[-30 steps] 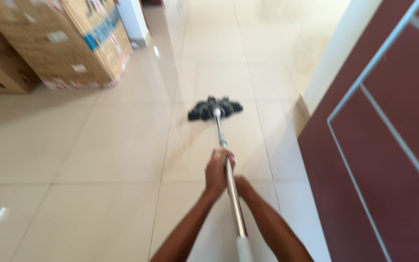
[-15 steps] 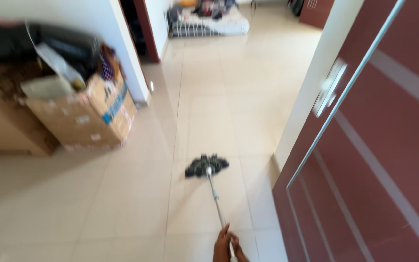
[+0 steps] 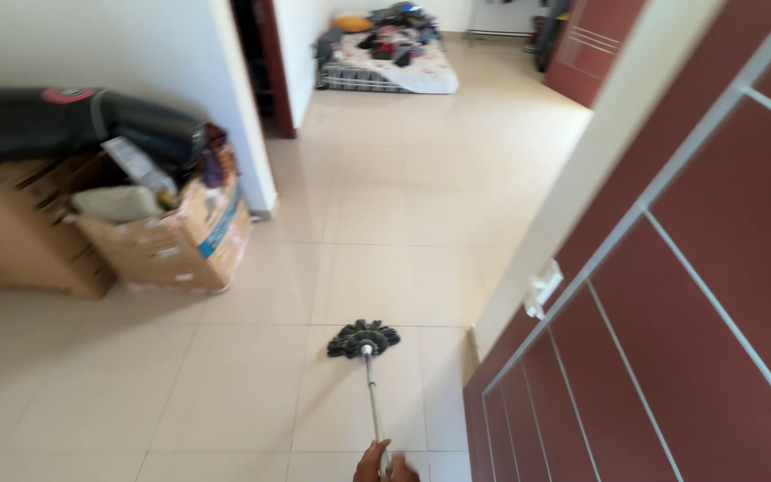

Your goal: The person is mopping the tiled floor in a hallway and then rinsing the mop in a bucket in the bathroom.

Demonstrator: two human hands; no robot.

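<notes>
A mop with a dark, shaggy round head [image 3: 363,339] rests on the cream tiled floor [image 3: 252,393] just ahead of me. Its thin metal handle [image 3: 371,397] runs straight back toward the bottom edge. My left hand [image 3: 373,465] shows only partly at that edge, with its fingers wrapped around the handle. My right hand is below the frame and hidden. The mop head lies close to the foot of the white wall corner [image 3: 493,312] on the right.
A maroon panelled door [image 3: 671,339] with pale strips fills the right side. Left stand an open cardboard box [image 3: 171,245] stuffed with things, a second box [image 3: 11,232], and a dark bag [image 3: 64,120]. A mattress [image 3: 394,67] piled with clothes lies far ahead.
The view has tilted up and pulled back, so the far room shows. My arms have slid out of the bottom edge. The mop head sits lower in the picture and looks smaller.
</notes>
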